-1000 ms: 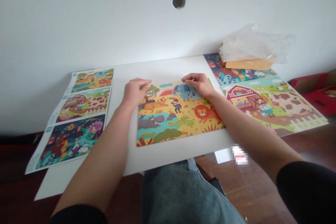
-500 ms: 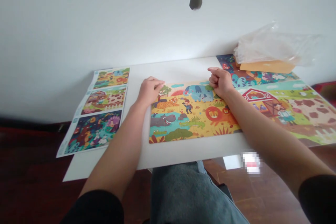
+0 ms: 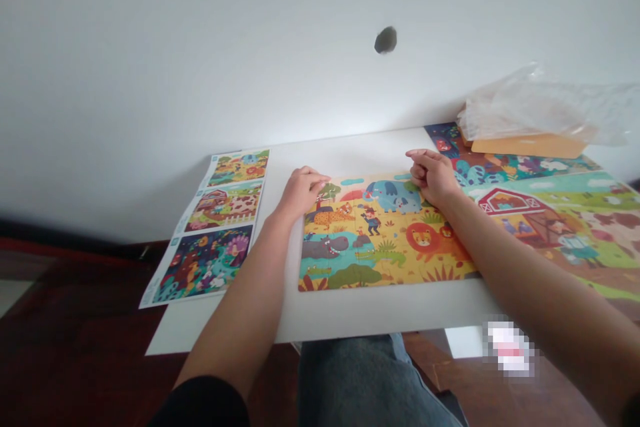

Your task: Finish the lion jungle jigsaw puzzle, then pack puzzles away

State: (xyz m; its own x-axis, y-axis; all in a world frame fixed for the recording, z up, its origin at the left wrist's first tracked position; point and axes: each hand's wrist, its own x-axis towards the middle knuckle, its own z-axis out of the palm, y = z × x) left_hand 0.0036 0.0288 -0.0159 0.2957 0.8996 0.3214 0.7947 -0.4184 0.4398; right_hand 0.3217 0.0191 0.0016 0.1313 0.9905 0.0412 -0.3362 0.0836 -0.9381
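Note:
A jigsaw puzzle [image 3: 387, 230] of savanna animals lies flat and assembled on the white table. At its upper left corner is my left hand [image 3: 303, 193], fingers bent and pressed together against the edge, by the tree. My right hand [image 3: 434, 177] is at the upper right corner beside the elephants. Its index finger points left past the far edge, while the other fingers curl in at the corner. My right wrist and forearm hide the puzzle's right side.
Left lies a printed sheet [image 3: 175, 240] with three pictures. At right are a farm puzzle [image 3: 530, 220] and a dark forest puzzle [image 3: 480, 163], with an orange box [image 3: 530, 145] and clear plastic bag [image 3: 540, 110] behind. The wall [image 3: 300, 47] borders the white table [image 3: 350, 320].
The camera view has tilted, so everything sits lower and a little further right. Both hands keep nearly the same places at the puzzle's upper corners.

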